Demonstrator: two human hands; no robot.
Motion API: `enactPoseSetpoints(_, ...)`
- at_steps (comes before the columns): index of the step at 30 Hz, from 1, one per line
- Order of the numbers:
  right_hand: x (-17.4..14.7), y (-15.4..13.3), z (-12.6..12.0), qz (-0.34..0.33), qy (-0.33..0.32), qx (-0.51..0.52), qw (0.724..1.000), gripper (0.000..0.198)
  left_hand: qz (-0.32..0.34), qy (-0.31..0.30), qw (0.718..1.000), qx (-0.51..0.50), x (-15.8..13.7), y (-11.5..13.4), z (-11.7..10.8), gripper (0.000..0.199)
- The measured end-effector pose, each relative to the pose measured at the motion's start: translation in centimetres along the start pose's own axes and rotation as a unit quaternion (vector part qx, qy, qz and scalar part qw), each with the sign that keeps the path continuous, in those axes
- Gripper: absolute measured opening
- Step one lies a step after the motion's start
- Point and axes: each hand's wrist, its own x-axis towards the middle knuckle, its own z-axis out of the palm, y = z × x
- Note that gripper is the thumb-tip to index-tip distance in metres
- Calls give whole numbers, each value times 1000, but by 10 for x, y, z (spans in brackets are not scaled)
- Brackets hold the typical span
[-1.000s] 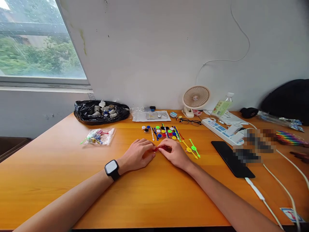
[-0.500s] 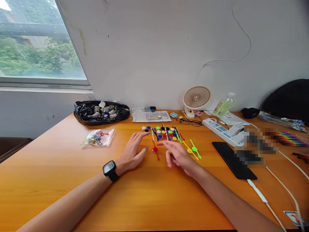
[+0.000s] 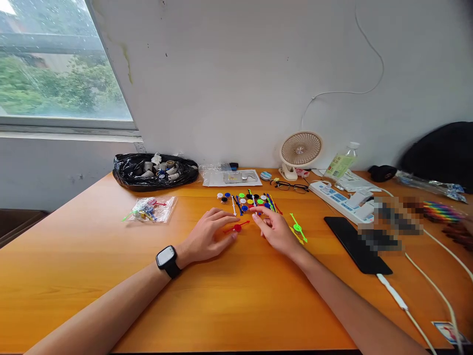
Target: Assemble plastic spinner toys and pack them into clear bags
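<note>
A red arrow spinner (image 3: 237, 228) with a round disc at its centre lies on the wooden table, its arrow slanting up to the right. Around its left end is my left hand (image 3: 207, 234), open, with fingers stretched out and the thumb tip close to the disc. On the other side hovers my right hand (image 3: 275, 229), index finger extended, the others loosely bent, nothing visible in it. Beside that hand lie a green arrow spinner (image 3: 297, 228) and a yellow arrow spinner (image 3: 301, 237), the yellow one partly hidden. Beyond my hands are several coloured discs (image 3: 243, 195) and loose arrows (image 3: 233, 205).
A clear plastic bag (image 3: 150, 210) of spinner parts lies left, before a black plastic bag (image 3: 155, 172). At the back stand a small fan (image 3: 301, 148) and glasses (image 3: 290, 186). A power strip (image 3: 340, 202), a black phone (image 3: 356, 245) and cables occupy the right.
The red spinner's arrow has turned from nearly upright to slanting sideways. My left hand has come closer to it; my right hand's fingers have shifted slightly away.
</note>
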Motion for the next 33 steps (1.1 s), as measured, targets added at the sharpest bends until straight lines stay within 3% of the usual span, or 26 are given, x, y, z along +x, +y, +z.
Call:
enactPoseSetpoints(4,0,-2,-1,33,-28,57,997,48,-19,31,999,-4,-1,-1,-1,36)
enactPoseSetpoints(8,2,-1,-7,-7,136,52,989,51,-36,61,997,4,-3,-1,-3,35)
enactPoseSetpoints(10,2,-1,-11,-22,175,51,983,53,-43,77,996,4,-3,-3,-3,34)
enactPoseSetpoints(24,-2,-1,-6,-69,82,-11,994,50,-65,103,993,1,-3,-13,-1,21)
enactPoseSetpoints(29,-4,1,-5,-81,65,-52,993,47,-118,115,986,14,-3,-21,0,29)
enactPoseSetpoints(33,-3,2,-5,-90,53,-68,992,46,-161,87,983,24,-5,-41,-2,19)
